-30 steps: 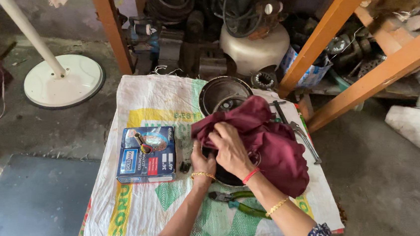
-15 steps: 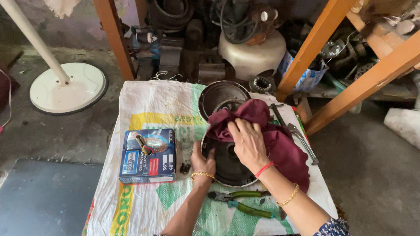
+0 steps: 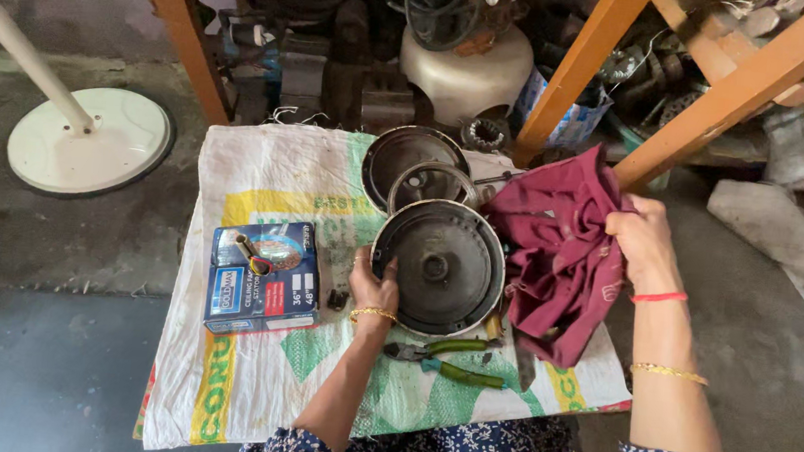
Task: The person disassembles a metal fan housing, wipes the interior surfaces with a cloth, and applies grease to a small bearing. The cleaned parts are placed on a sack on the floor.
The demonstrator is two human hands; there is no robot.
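**Colours and patterns around the dark disc**

Round metal disc point(image 3: 437, 267): dark grey-black. Cloth point(image 3: 558, 253) right of it: maroon. Box point(image 3: 262, 277) left of it: blue. Pliers point(image 3: 449, 359) below it: green handles. Woven sack point(image 3: 247, 376) beneath: white, with yellow and green print.

Two bare forearms reach up from the bottom edge of the head view, spread well apart.

The left hand point(image 3: 373, 289) sits near the centre, at about seven o'clock from the middle of the view, fingers curled and thumb spread in a grip, a gold bangle on the wrist, the forearm running down to a dark floral sleeve at six o'clock. The right hand point(image 3: 644, 243) is raised at three o'clock, fingers closed in a grasp, its back to the camera, with a red band on the wrist and a gold bangle lower on the forearm.
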